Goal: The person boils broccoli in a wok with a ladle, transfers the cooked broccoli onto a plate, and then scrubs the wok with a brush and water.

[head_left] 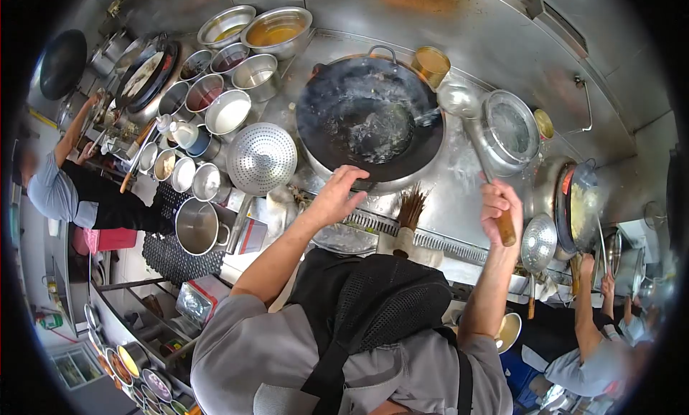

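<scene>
Steel counter (456, 203), left hand (334, 197) near wok rim (402, 175)

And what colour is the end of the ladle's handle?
The handle end is orange-brown; it shows best in the head view.

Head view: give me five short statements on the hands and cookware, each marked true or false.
1. The right hand grips the ladle by its wooden handle. True.
2. The left hand is at the far rim of the central wok. False: it is at the near rim.
3. The bamboo wok brush lies between the two hands. True.
4. The central wok is filled to its rim. False: its dark inner wall shows.
5. The larger perforated strainer lies left of the central wok. True.
</scene>
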{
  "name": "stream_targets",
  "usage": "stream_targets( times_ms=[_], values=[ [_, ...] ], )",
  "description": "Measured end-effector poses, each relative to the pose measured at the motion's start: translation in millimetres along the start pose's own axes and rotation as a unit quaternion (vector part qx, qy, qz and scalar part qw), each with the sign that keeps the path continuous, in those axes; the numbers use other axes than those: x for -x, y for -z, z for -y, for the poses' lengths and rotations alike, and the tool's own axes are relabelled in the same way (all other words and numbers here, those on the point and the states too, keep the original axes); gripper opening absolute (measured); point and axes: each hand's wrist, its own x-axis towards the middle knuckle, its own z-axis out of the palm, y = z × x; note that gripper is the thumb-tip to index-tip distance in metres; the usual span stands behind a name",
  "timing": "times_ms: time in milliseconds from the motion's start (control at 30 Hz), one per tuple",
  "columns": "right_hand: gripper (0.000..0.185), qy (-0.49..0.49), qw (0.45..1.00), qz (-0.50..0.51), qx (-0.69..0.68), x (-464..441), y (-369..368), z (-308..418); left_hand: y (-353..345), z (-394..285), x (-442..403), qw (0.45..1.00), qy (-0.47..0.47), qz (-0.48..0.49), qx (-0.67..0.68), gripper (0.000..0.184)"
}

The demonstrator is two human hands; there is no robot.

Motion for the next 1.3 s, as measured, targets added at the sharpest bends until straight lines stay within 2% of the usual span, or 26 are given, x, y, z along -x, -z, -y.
stream_targets(
  times_ms=[133,167,267,300,333,367,400,467,500,533,567,600,633,667,700,733,800,867,900,933,967,1000,1067,1133,1200,1300],
  values=[
    [0.037,-0.091,0.989,0.061,-0.102,-50.4,17.0,-58.3,27.5,-45.7,-7.3,0.995,-0.087,0.007,0.042,0.06],
    [0.029,-0.108,0.989,0.051,-0.089,-64.4,11.6,-75.3,28.6,-51.6,-8.0,0.991,-0.123,0.008,0.044,0.064],
    [0.025,-0.147,0.983,0.084,-0.073,-108.9,22.2,-133.7,35.0,-71.8,-5.5,0.983,-0.177,0.02,0.05,0.075],
    [0.024,-0.075,0.996,-0.014,0.044,-109.9,-1.9,-163.5,32.0,-71.4,-4.9,0.982,-0.178,0.025,0.059,0.077],
    [0.023,0.0,0.981,-0.111,0.159,-107.1,-21.9,-188.1,25.3,-64.7,-0.5,0.982,-0.183,0.004,0.058,0.074],
    [0.022,0.002,0.985,0.047,0.167,-115.6,-10.9,-202.6,22.7,-55.1,0.9,0.984,-0.174,-0.008,0.047,0.068],
    [0.024,0.002,0.986,0.009,0.169,-119.0,0.7,-218.8,20.4,-45.7,3.7,0.985,-0.166,-0.017,0.039,0.062],
    [0.029,0.009,0.967,0.02,0.254,-122.4,-8.5,-239.9,42.6,-32.1,8.3,0.987,-0.155,-0.001,0.039,0.055],
    [0.037,0.03,0.934,0.075,0.348,-106.8,-17.2,-238.5,58.3,-27.4,13.9,0.987,-0.131,-0.025,0.09,0.046],
    [0.037,0.03,0.934,0.07,0.35,-103.0,-6.7,-235.2,79.6,-22.2,18.1,0.985,-0.115,-0.067,0.109,0.042],
    [0.044,-0.017,0.865,0.0,0.502,-101.9,14.3,-224.2,97.8,-17.4,25.8,0.963,-0.064,-0.138,0.224,0.033],
    [0.052,-0.064,0.765,-0.068,0.637,-99.9,38.1,-214.8,108.2,5.1,28.6,0.925,-0.054,-0.211,0.311,0.026],
    [0.061,0.018,0.624,-0.126,0.771,-92.8,70.1,-211.8,128.8,15.8,28.1,0.882,-0.034,-0.272,0.384,0.02],
    [0.071,0.098,0.453,-0.177,0.868,-84.1,108.8,-213.6,149.2,24.8,28.1,0.851,0.038,-0.346,0.393,0.014],
    [0.071,0.095,0.451,-0.179,0.869,-76.9,149.7,-220.0,165.4,43.6,27.5,0.802,0.061,-0.38,0.456,0.012],
    [0.079,0.023,0.362,-0.214,0.907,-73.0,190.4,-225.8,179.3,60.9,26.4,0.746,0.081,-0.412,0.516,0.011],
    [0.087,-0.051,0.261,-0.247,0.932,-71.4,237.6,-225.2,197.0,85.6,30.8,0.723,0.066,-0.419,0.545,0.013],
    [0.094,-0.011,0.335,-0.265,0.904,-66.2,259.3,-223.1,199.0,97.7,36.2,0.698,0.056,-0.425,0.573,0.014],
    [0.091,-0.095,0.442,-0.305,0.838,-63.9,197.1,-210.2,198.0,99.8,41.0,0.715,0.038,-0.407,0.567,0.014],
    [0.077,-0.004,0.526,-0.337,0.781,-59.4,249.7,-199.0,197.9,102.8,45.6,0.732,0.017,-0.389,0.559,0.013],
    [0.067,-0.02,0.67,-0.349,0.655,-52.6,232.9,-178.0,195.7,107.6,51.5,0.758,0.014,-0.372,0.536,0.012],
    [0.058,-0.036,0.79,-0.347,0.505,-43.9,197.9,-159.3,193.3,110.0,56.6,0.755,0.016,-0.376,0.537,0.012],
    [0.039,0.139,0.815,-0.303,0.475,-45.3,119.9,-152.6,187.0,112.9,68.1,0.763,0.031,-0.36,0.536,0.012],
    [0.041,0.214,0.807,-0.269,0.481,-68.1,38.8,-143.6,180.5,122.0,76.3,0.763,0.036,-0.351,0.542,0.011],
    [0.051,0.219,0.817,-0.236,0.478,-108.5,-11.5,-143.1,175.2,126.4,79.1,0.746,0.04,-0.352,0.564,0.012],
    [0.066,0.136,0.762,-0.186,0.605,-190.9,-21.6,-152.2,171.8,129.9,78.2,0.746,0.037,-0.339,0.572,0.012]
  ],
)
